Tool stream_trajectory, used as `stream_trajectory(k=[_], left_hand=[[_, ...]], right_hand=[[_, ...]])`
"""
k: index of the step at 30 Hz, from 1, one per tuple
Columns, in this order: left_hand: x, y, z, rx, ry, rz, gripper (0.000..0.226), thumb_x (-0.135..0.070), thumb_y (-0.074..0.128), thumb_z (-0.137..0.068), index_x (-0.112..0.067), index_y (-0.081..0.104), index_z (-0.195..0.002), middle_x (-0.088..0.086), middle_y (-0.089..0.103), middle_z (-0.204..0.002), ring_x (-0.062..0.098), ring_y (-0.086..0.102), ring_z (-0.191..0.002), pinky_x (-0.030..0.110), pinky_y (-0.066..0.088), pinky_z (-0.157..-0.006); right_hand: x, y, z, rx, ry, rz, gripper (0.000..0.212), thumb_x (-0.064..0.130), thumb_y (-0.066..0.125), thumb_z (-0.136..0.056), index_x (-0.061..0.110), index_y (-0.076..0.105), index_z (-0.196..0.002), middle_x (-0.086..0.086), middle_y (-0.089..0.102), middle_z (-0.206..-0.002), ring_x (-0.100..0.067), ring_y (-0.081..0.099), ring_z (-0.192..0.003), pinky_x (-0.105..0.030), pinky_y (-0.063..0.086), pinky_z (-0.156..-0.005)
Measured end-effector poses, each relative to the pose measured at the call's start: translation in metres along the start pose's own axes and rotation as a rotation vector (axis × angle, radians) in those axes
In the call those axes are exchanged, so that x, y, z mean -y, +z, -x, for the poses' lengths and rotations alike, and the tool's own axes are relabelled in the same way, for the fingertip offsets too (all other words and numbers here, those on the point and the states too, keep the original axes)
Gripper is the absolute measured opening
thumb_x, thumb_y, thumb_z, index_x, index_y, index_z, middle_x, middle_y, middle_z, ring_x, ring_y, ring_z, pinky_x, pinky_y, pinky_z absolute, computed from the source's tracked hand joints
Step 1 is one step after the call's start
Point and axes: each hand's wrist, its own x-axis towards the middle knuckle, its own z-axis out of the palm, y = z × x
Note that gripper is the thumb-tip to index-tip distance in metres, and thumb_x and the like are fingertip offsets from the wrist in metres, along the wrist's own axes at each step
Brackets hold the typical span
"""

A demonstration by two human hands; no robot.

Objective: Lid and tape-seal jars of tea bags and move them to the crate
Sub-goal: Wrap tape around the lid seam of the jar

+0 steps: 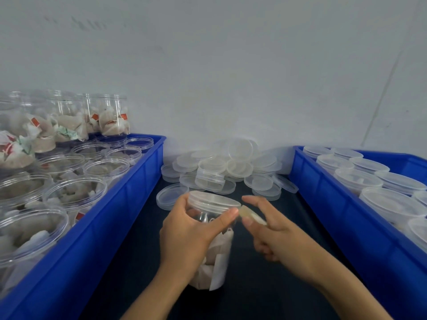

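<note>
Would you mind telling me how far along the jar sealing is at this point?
Done: the right crate holds rows of lidded jars. In hand: the left hand grips a lidded jar of tea bags while the right hand pinches a strip of tape at its lid. Left: many open jars wait in the left crate, with loose lids piled behind.
</note>
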Motion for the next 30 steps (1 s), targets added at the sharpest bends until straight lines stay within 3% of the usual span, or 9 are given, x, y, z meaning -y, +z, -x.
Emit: stream_trajectory(k=[5, 8, 10, 14, 18, 22, 25, 30], left_hand=[[0.0, -0.007, -0.002, 0.083, -0.008, 0.087, 0.073, -0.066, 0.08, -0.036, -0.03, 0.067, -0.098, -0.017, 0.073, -0.092, -0.001, 0.068, -0.087, 0.026, 0.053, -0.079], [-0.001, -0.01, -0.004, 0.163, -0.019, 0.114, 0.074, -0.061, 0.085, -0.038, -0.026, 0.067, -0.101, -0.012, 0.075, -0.094, 0.004, 0.07, -0.089, 0.028, 0.053, -0.08], [-0.004, -0.01, -0.004, 0.19, -0.018, 0.139, 0.071, -0.059, 0.088, -0.041, -0.025, 0.067, -0.1, -0.013, 0.075, -0.091, 0.001, 0.07, -0.085, 0.018, 0.052, -0.073], [-0.006, -0.01, -0.004, 0.217, -0.022, 0.225, 0.061, -0.049, 0.078, -0.041, -0.021, 0.069, -0.096, -0.016, 0.075, -0.084, -0.005, 0.068, -0.076, 0.003, 0.046, -0.059], [-0.005, -0.014, -0.005, 0.288, -0.04, 0.243, 0.056, -0.048, 0.079, -0.045, -0.021, 0.071, -0.094, -0.01, 0.076, -0.084, -0.001, 0.07, -0.076, 0.008, 0.049, -0.061], [-0.001, -0.018, -0.007, 0.414, -0.046, 0.25, 0.044, -0.055, 0.082, -0.049, -0.037, 0.076, -0.089, -0.005, 0.076, -0.094, 0.007, 0.071, -0.087, 0.015, 0.053, -0.067], [0.001, -0.018, -0.009, 0.461, -0.044, 0.298, 0.06, -0.064, 0.086, -0.037, -0.041, 0.075, -0.091, -0.003, 0.076, -0.099, 0.009, 0.071, -0.091, 0.014, 0.053, -0.069], [0.005, -0.015, -0.011, 0.545, -0.085, 0.335, 0.092, -0.067, 0.089, -0.033, -0.022, 0.07, -0.111, 0.002, 0.074, -0.107, 0.013, 0.07, -0.099, 0.016, 0.053, -0.074]], right_hand=[[-0.006, -0.018, 0.0, -0.092, 0.023, 0.233, 0.027, 0.054, 0.042, -0.095, 0.052, 0.042, -0.122, 0.01, 0.058, -0.08, -0.006, 0.059, -0.075, -0.034, 0.051, -0.084], [-0.005, -0.025, 0.006, -0.076, -0.027, 0.479, 0.034, 0.066, 0.029, -0.089, 0.054, 0.038, -0.12, 0.009, 0.059, -0.078, -0.004, 0.057, -0.073, -0.026, 0.048, -0.074], [-0.004, -0.03, 0.008, -0.09, -0.074, 0.6, 0.054, 0.074, 0.012, -0.078, 0.053, 0.038, -0.121, 0.008, 0.061, -0.084, -0.005, 0.056, -0.075, -0.026, 0.049, -0.074], [-0.008, -0.032, 0.004, -0.059, -0.094, 0.569, 0.076, 0.078, 0.005, -0.069, 0.047, 0.05, -0.122, 0.022, 0.059, -0.096, 0.007, 0.052, -0.089, -0.018, 0.045, -0.079], [-0.011, -0.037, 0.001, -0.015, -0.063, 0.557, 0.075, 0.081, 0.014, -0.067, 0.044, 0.059, -0.115, 0.021, 0.059, -0.082, 0.011, 0.05, -0.082, -0.018, 0.044, -0.071], [-0.011, -0.035, -0.001, -0.037, -0.051, 0.537, 0.072, 0.082, 0.019, -0.068, 0.045, 0.06, -0.115, 0.026, 0.062, -0.092, 0.006, 0.056, -0.087, -0.022, 0.049, -0.082], [-0.009, -0.03, -0.002, -0.028, -0.071, 0.505, 0.072, 0.081, 0.019, -0.067, 0.048, 0.059, -0.117, 0.029, 0.063, -0.102, 0.007, 0.056, -0.096, -0.028, 0.048, -0.09], [-0.008, -0.026, -0.001, -0.039, -0.113, 0.473, 0.059, 0.08, 0.021, -0.069, 0.062, 0.045, -0.12, 0.044, 0.057, -0.103, 0.012, 0.053, -0.106, -0.026, 0.046, -0.094]])
